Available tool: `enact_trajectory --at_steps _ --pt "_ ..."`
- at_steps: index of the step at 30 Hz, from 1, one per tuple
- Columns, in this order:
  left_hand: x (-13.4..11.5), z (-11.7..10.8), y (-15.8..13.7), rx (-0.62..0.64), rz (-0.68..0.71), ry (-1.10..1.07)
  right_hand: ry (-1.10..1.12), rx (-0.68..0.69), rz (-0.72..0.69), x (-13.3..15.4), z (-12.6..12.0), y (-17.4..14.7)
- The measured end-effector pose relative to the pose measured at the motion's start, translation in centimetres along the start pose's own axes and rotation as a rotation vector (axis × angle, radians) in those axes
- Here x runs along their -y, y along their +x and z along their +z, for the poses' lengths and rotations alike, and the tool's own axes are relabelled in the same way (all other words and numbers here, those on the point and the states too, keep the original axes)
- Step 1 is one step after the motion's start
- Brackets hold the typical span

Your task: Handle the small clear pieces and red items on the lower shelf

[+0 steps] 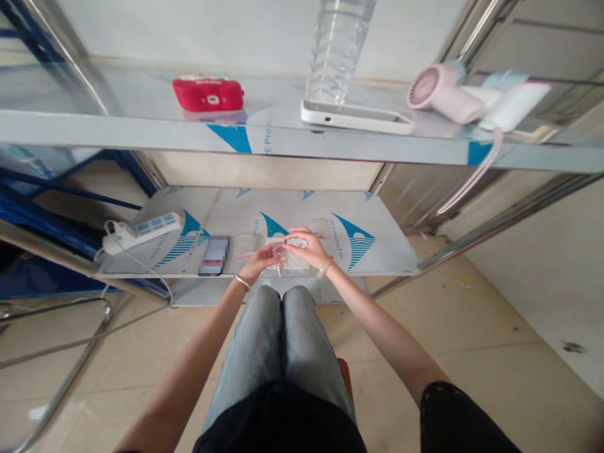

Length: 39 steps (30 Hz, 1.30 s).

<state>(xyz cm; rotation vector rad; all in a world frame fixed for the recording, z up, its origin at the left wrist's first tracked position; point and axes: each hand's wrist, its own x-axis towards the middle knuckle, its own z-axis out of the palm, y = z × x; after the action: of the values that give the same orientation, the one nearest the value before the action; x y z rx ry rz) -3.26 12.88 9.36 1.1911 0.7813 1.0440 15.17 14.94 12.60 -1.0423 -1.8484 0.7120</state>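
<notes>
A small see-through bag (pixel 279 253) sits between the two hands, just above the front part of the lower shelf (pixel 394 248). The left hand (pixel 262 259) seems to pinch it between thumb and fingers; the right hand (pixel 309 250) has its fingers bent close against it, but whether they grip cannot be told. Such thin, slick plastic could slip or tear if pulled unevenly, and anything loose might drop over the shelf's front edge, since the hands work so near it. A flat bag (pixel 246 244) lying left of them could be nudged by a wrist. The shelf is pale, with blue-printed film, and carries a phone (pixel 214 256) and a power strip (pixel 150 231). The upper shelf (pixel 377 148) holds a red case (pixel 207 95), a bottle (pixel 337 53), a white phone (pixel 356 117) and a pink fan (pixel 438 93), above a tiled floor (pixel 410 333).
</notes>
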Motion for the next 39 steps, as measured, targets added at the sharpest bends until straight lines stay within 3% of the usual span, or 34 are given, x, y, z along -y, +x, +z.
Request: enact_trajectory --at_steps 9,13,20,26,30,34,39 --pt "-3.5 2.3 -1.9 0.006 0.000 -0.037 0.032 -0.054 -0.012 5.0 -2.5 -1.8" --pt "-4.6 3.8 -4.0 0.011 -0.099 -0.204 0.181 -0.076 0.092 6.9 -3.1 -3.5" --pt "-6.2 7.1 -8.5 0.122 -0.300 -0.352 0.500 -0.056 0.259 10.3 -1.4 -8.4" --pt "-8.2 10.2 -10.9 0.165 -0.202 -0.361 0.521 -0.256 0.342 13.7 -1.7 -11.3" --pt "-8.8 11.9 -12.3 0.030 -0.128 -0.334 0.544 -0.413 0.335 15.0 -1.8 -12.3" --pt "-8.9 12.9 -13.4 -0.167 -0.045 -0.294 0.574 -0.443 0.331 15.7 -1.6 -12.9" --pt "-9.2 13.2 -13.9 -0.202 -0.069 -0.231 0.630 -0.472 0.379 15.5 -1.2 -13.4"
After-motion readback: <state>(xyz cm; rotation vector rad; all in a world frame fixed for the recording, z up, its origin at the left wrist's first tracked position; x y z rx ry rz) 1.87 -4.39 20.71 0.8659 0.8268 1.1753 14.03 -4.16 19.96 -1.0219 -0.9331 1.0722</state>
